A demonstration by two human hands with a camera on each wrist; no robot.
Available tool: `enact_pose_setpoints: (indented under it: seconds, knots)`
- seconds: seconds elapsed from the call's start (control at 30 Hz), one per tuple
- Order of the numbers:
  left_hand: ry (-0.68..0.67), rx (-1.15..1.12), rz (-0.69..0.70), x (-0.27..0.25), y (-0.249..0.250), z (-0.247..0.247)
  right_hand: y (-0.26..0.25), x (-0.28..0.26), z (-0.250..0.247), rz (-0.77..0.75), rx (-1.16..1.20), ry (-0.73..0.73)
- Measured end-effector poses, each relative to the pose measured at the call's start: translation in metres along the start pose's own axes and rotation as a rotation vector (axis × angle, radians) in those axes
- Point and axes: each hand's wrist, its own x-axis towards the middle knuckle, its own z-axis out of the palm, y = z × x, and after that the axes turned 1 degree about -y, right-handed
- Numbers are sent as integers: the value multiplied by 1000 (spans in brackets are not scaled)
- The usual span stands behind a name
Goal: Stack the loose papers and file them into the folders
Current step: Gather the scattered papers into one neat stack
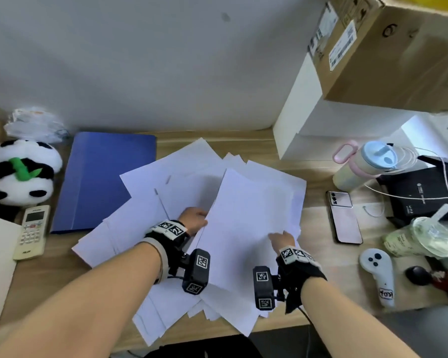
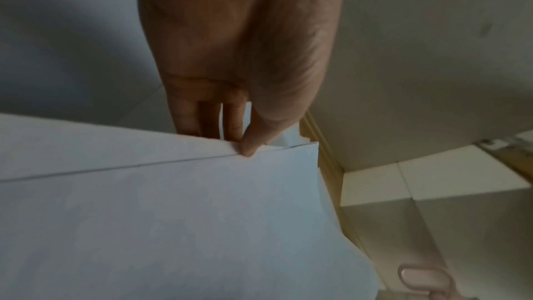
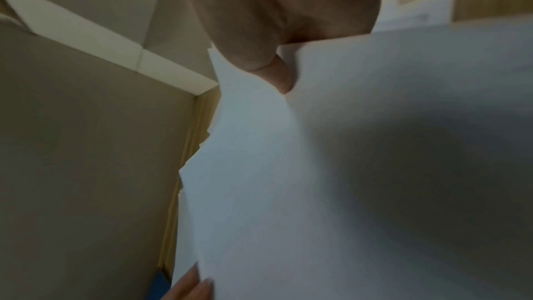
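Observation:
Many loose white papers (image 1: 150, 228) lie fanned across the middle of the wooden desk. Both hands hold one lifted bundle of sheets (image 1: 246, 223) over them. My left hand (image 1: 194, 219) pinches the bundle's left edge; the left wrist view shows the thumb on top of the sheets (image 2: 173, 225) and the fingers (image 2: 207, 120) behind them. My right hand (image 1: 282, 240) grips the bundle's right side, thumb over the paper (image 3: 346, 168) in the right wrist view. A closed blue folder (image 1: 101, 179) lies flat to the left of the papers.
Left of the folder lie a panda plush (image 1: 21, 171) and a white remote (image 1: 33, 232). At the right are a phone (image 1: 344, 218), a pastel bottle (image 1: 365, 166), a black box (image 1: 424, 187), a lidded drink cup (image 1: 422, 237) and a white controller (image 1: 380, 275). White and cardboard boxes (image 1: 383, 47) stand at the back right.

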Motion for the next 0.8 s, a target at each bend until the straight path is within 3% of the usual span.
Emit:
enact_pose_setpoints:
  seconds: [0.17,0.27,0.43,0.63,0.8]
  knots:
    - [56,247,-133,9,-9,28,36,14,1,100,-13,115]
    - [100,178,-169,11,-4,35,46,20,-2,136,-25,195]
    - [18,102,-290,13,3,45,52,22,-4,112,21,219]
    - [-175,-102,-177,0,-3,61,58,22,-18,65,180,221]
    - [-115,-316,-124,-15,0,58,44,14,-24,-62,367,381]
